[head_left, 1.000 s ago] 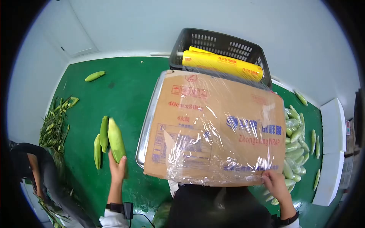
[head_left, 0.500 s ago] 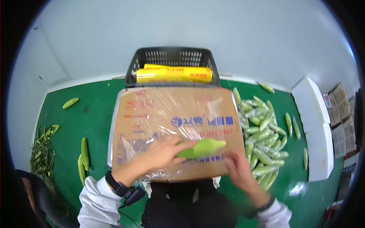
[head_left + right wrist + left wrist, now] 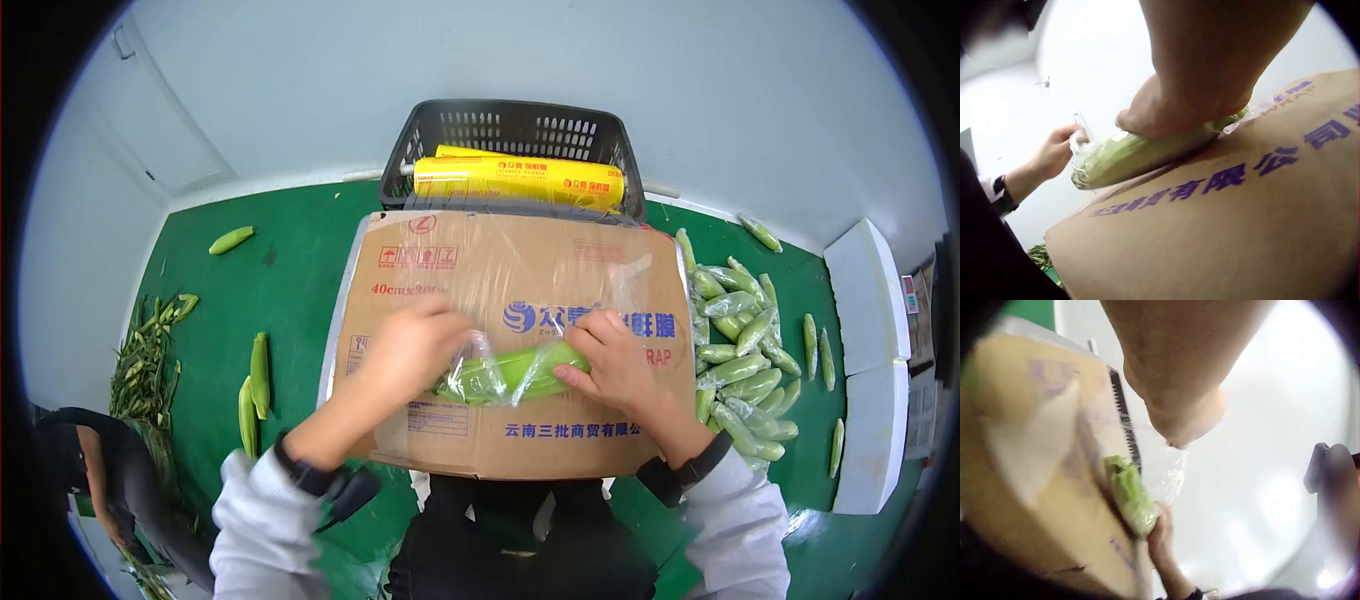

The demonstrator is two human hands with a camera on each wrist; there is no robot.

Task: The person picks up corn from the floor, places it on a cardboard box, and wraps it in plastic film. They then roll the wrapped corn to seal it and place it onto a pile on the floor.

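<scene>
Observed green-husked corn ear lying on printed cardboard, held in right hand's grip; noted cling film pinched in left hand's grip. Could tear under too hard a pull, or bunch loosely if left slack.

The left forearm and right forearm are slanting inward, both hands facing each other with their backs showing. The left hand is pinching with bent fingers; the right hand is gripping, its thumb pointing leftward.
</scene>
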